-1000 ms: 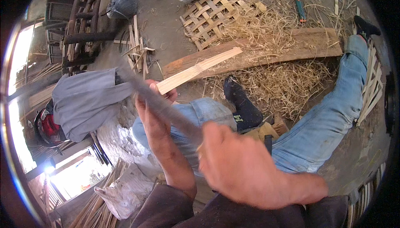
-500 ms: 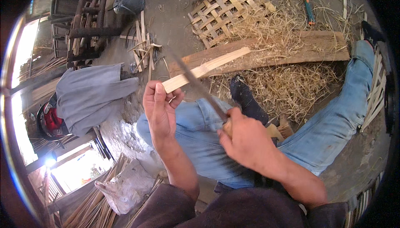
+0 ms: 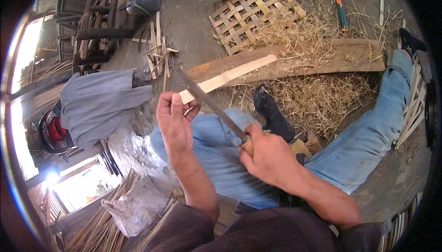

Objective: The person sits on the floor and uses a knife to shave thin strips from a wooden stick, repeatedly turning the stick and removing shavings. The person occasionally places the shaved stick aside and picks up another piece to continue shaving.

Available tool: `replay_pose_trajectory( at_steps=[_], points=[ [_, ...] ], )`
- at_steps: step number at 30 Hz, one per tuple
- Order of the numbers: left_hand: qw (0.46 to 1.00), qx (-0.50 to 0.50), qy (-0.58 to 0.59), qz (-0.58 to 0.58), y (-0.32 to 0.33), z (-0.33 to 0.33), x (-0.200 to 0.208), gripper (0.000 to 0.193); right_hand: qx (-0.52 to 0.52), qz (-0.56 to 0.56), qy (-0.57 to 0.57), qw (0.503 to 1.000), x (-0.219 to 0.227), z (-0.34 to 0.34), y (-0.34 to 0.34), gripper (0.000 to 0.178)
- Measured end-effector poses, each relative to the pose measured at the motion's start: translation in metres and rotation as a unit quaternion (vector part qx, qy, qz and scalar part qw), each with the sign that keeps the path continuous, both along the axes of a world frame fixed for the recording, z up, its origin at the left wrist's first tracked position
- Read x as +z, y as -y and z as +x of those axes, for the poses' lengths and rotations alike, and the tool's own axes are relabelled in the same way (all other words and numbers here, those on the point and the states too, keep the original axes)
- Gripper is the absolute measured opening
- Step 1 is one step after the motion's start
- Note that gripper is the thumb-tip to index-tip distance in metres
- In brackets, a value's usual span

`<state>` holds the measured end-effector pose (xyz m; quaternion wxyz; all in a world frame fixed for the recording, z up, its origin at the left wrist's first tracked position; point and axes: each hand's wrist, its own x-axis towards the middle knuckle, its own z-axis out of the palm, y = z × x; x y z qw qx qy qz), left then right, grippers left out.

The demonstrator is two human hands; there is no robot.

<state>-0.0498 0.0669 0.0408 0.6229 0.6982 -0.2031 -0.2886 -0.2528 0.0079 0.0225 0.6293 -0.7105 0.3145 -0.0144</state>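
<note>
Left hand (image 3: 175,119): sitting at 9 o'clock, pinching the near end of a pale strip (image 3: 244,72) between thumb and fingers.
Right hand (image 3: 278,157): sitting at 4 o'clock, curling closed around the tan handle of a knife (image 3: 221,114).
Strip: slanting up toward 1 o'clock, far end overlapping the plank (image 3: 350,56); cannot tell if they are touching.
Blade: pointing between 10 and 11 o'clock, crossing over the strip just beside the left fingers; contact unclear.
Why held so: end pinch is probably leaving most of the strip bare; handle grip is probably steadying the blade's angle.
Shavings (image 3: 322,98): heaping at 3 o'clock, also spilling over plank and woven panel (image 3: 253,12) near 12.
Whitish sack (image 3: 138,206): slumping at 7 o'clock, hiding any contents.
Dark bag (image 3: 143,1): bulging at 11 o'clock, contents not showing.
</note>
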Motion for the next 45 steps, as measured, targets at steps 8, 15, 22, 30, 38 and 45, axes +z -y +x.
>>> replay_pose_trajectory(
  at_steps=[8, 15, 22, 30, 38, 45],
  points=[
    [1.0, -0.013, -0.014, 0.017, -0.009, -0.002, 0.001, 0.025, -0.019, -0.038, 0.011, 0.999, -0.034, -0.01, 0.006, 0.031],
    [0.999, -0.04, 0.002, 0.008, 0.002, -0.001, 0.006, 0.028, -0.005, -0.101, -0.068, 0.993, -0.074, -0.011, 0.035, 0.032],
    [1.0, -0.011, 0.014, -0.005, 0.009, -0.005, 0.006, 0.026, -0.007, -0.137, -0.097, 0.986, -0.087, -0.007, 0.038, 0.03],
    [0.996, 0.036, 0.065, -0.044, 0.014, -0.011, -0.007, 0.023, -0.034, -0.007, 0.026, 0.999, -0.024, -0.012, 0.005, 0.03],
    [0.994, 0.063, 0.072, -0.046, 0.016, -0.018, -0.004, 0.021, -0.057, -0.013, -0.005, 0.998, -0.05, -0.012, 0.008, 0.033],
    [0.993, 0.055, 0.066, -0.076, 0.018, -0.019, -0.013, 0.024, -0.042, -0.02, -0.037, 0.998, -0.062, -0.015, 0.015, 0.038]
  ],
)
